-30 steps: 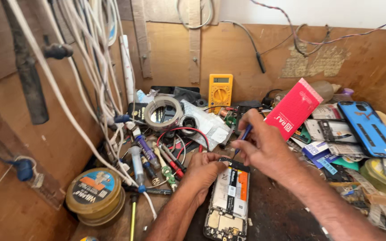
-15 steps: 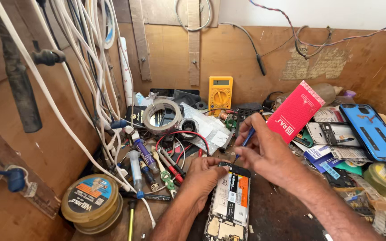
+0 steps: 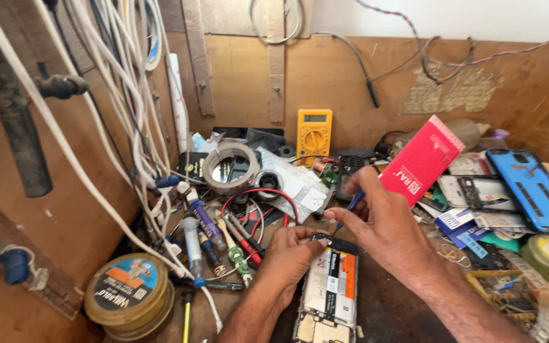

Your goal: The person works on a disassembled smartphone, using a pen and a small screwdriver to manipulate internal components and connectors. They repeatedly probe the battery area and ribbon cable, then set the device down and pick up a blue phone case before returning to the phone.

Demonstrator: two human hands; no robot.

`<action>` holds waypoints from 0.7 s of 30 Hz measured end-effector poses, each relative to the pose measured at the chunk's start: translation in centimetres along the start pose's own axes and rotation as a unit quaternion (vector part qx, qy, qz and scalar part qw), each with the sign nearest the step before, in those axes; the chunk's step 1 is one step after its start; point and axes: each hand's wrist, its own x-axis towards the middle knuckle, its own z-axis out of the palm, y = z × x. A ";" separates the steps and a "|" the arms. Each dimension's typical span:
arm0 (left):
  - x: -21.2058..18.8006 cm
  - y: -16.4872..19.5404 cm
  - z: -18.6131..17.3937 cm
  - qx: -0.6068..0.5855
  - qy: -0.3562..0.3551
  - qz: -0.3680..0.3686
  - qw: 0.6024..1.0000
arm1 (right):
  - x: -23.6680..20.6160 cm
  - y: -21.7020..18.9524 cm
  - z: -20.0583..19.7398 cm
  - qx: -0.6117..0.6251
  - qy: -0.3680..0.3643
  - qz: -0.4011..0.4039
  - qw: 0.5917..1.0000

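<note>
Two hands meet over an opened phone point(image 3: 329, 292) that lies flat on the dark tabletop point(image 3: 401, 311), its back cover off and its battery and boards bare. It looks light and stiff but delicate: thin, with small exposed parts that would bend or scratch easily, so the safest hold seems to be along its long side edges, never on the open insides. The left hand point(image 3: 290, 257) rests curled on the phone's upper left corner, fingers drawn together and pressing down to steady it; I cannot tell whether they pinch anything. The right hand point(image 3: 386, 232) is closed in a pencil grip on a slim blue-handled tool point(image 3: 351, 206), whose tip points down at the phone's top edge. Around them sit a red box point(image 3: 422, 160), a blue phone case point(image 3: 532, 187), a yellow meter point(image 3: 314, 133), a roll of tape point(image 3: 230, 166) and a flat round tin point(image 3: 125, 293), well apart from the work.
</note>
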 end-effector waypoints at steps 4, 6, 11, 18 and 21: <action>-0.1 -0.1 0.0 0.002 0.013 0.006 1.000 | 0.1 0.2 -0.3 0.211 -0.087 0.018 0.974; -0.2 -0.2 0.1 0.018 0.022 0.023 0.999 | -0.5 0.0 -0.1 0.089 -0.089 0.120 0.985; -0.3 0.0 0.2 0.008 0.014 -0.001 1.000 | -0.6 -0.5 -0.3 0.015 -0.036 0.098 0.994; -0.2 0.1 0.2 0.002 0.008 0.005 1.000 | -0.5 -0.6 -0.3 0.147 -0.019 0.142 0.979; -0.1 0.0 0.2 0.003 0.014 -0.010 1.000 | -0.9 0.0 -0.6 0.164 0.010 0.119 0.979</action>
